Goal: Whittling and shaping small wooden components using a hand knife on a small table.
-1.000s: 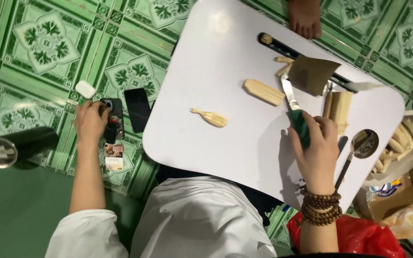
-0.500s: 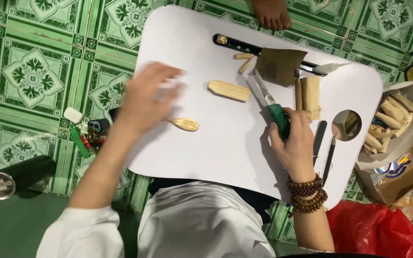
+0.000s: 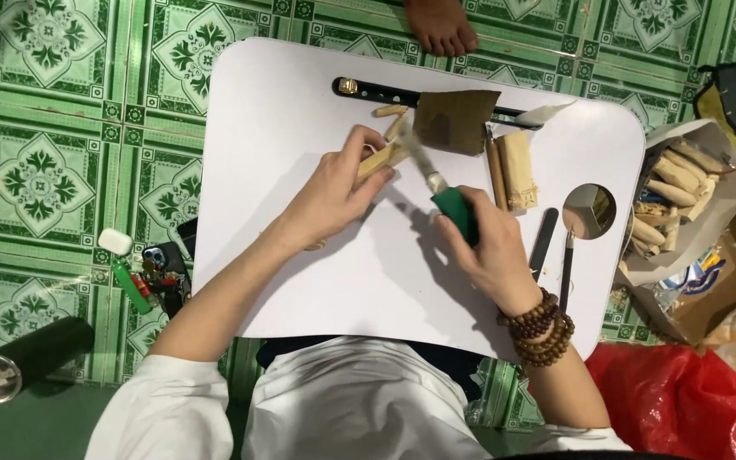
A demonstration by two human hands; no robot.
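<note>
Gripping wood piece (image 3: 378,159), left hand (image 3: 330,198); right hand (image 3: 487,243) clamps knife (image 3: 436,183), blade up-left.

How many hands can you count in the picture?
2: the left hand holds a wood piece on the white table; the right hand grips a green-handled tool.

To the right of the white worktop (image 3: 300,281), an open grey-white cardboard box (image 3: 709,145) lies on the green tiled floor (image 3: 36,170), filled with pale wooden pieces. Just nearer, touching it, a brown cardboard box (image 3: 734,273) lies open, with a clear plastic packet (image 3: 683,285) showing blue and white print. A red plastic bag (image 3: 683,400) lies at the near right.
</note>
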